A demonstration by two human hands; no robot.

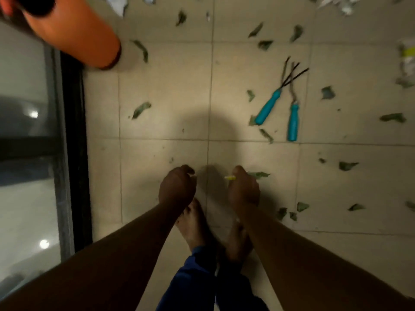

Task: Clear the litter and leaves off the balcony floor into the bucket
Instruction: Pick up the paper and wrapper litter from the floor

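Holding a small yellow-and-white scrap of litter [230, 177] in curled fingers, the right hand [243, 190] hangs low at about 5 o'clock in the view, with a green leaf [260, 175] showing just past its knuckles; whether that leaf is also in the grip I cannot tell. The left hand [177, 189], beside it at 6 o'clock, is curled too, with a pale fleck at its fingertips that looks pinched. Both handfuls seem small, so it would pay to gather more before the trip. The orange bucket [74, 34] stands at 10 o'clock, well apart. Leaves lie thickest from 1 to 4 o'clock, around two teal-handled garden tools [269, 106]; crumpled paper [406, 61] sits at 2 o'clock.
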